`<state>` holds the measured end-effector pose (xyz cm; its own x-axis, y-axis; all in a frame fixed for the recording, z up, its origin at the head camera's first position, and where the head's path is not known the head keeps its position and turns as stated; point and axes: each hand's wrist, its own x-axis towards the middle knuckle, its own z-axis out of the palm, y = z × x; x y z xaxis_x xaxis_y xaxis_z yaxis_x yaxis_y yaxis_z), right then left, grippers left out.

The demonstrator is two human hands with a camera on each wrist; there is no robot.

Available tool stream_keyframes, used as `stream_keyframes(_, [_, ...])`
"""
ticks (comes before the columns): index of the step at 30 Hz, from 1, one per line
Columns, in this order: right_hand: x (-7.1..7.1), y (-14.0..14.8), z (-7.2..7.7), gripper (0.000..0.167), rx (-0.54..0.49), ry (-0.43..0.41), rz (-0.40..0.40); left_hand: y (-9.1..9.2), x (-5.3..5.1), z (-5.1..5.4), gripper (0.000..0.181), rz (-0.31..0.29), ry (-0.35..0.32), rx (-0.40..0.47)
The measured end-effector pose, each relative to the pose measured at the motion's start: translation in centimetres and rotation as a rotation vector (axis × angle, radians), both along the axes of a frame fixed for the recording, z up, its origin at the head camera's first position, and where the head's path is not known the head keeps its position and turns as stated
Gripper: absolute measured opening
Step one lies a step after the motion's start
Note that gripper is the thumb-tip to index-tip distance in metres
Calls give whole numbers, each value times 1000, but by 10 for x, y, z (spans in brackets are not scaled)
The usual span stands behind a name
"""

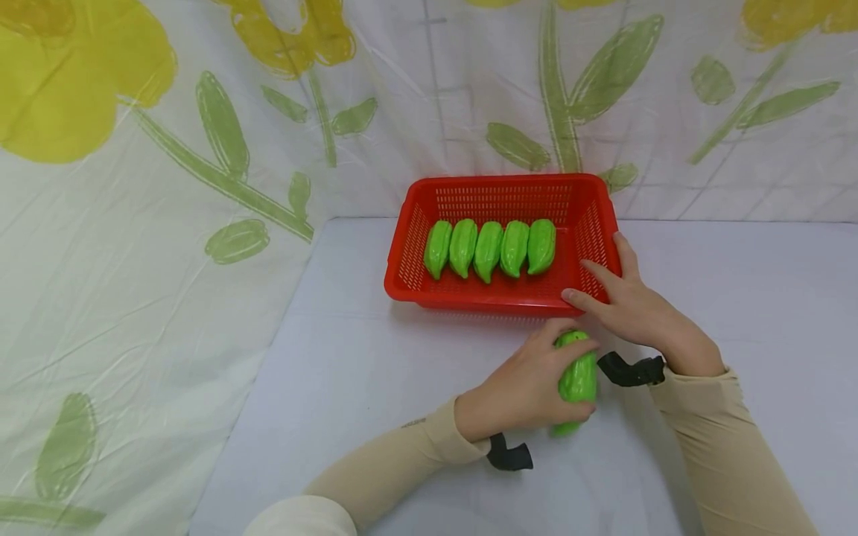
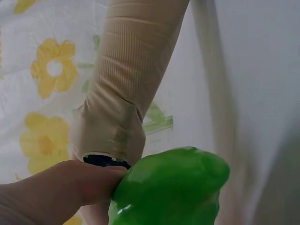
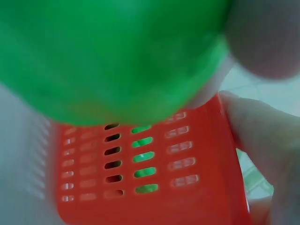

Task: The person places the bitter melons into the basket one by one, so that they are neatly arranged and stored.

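Observation:
My left hand (image 1: 516,383) grips a ridged green pepper (image 1: 580,378) in front of the basket's near right corner. In the left wrist view, the thumb (image 2: 70,185) presses the side of this pepper (image 2: 168,187). My right hand (image 1: 640,313) holds the right end of a red plastic basket (image 1: 482,301), with fingers over its rim. Inside the basket, several similar peppers (image 1: 488,249) lie side by side in a row, their narrow tips toward me. Close to the right wrist camera, the gripped pepper (image 3: 117,56) covers part of the basket's slotted wall (image 3: 183,164).
The basket stands on a white table (image 1: 322,357) near its back edge. Behind it and to the left hangs a white cloth (image 1: 167,313) printed with yellow flowers and green leaves. Black curved pieces (image 1: 511,454) are attached at both wrists.

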<state>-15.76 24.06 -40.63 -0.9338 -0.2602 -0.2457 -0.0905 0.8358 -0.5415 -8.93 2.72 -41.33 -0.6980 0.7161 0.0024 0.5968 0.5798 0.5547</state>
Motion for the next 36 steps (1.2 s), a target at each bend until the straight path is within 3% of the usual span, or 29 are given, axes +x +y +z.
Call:
stream_keyframes(8, [1,-1,1,91,-13,-5,-8,-8,0,14,66,18,28,32])
stream_keyframes(19, [0,0,0,91,0,6,-2,-17,-6,32,71,55,5,93])
stream_keyframes(26, [1,1,0,79,-32,26,21,-18,-20,49,71,87,64,152])
stream_keyframes(30, [2,2,-1,78,-68,21,14,-16,-30,60,70,93,137,147])
stream_keyframes(36, [1,2,-3,78,-83,30,12,-15,-46,71,68,108,174,129])
